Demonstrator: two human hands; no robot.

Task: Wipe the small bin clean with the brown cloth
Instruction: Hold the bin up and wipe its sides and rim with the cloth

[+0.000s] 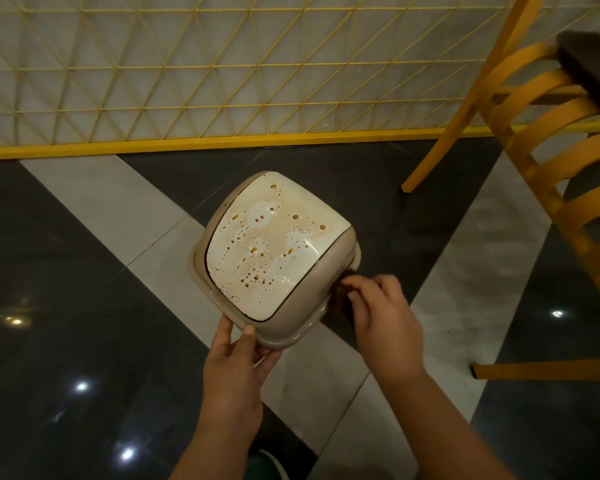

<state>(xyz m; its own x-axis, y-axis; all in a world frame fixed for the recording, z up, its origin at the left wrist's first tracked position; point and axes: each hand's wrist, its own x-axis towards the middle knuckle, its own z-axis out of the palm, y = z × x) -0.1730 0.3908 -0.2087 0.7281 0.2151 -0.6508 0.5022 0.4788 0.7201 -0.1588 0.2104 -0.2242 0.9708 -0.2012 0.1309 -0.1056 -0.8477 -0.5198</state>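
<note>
Floor [66,306]: glossy dark tiles crossed by pale bands, ceiling lights mirrored as bright spots.
Partition [187,71]: yellow lattice over a pale panel, yellow base rail.
Chair [541,140]: yellow slatted wood, at right.

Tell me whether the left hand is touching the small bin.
Touching. The head view shows the left hand gripping the small bin at its lower rim, thumb on top and fingers underneath.

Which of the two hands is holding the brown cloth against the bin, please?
The right hand has it: its curled fingers press the brown cloth to the small bin at its right side. The left hand only grips the bin's near rim, clothless.
</note>
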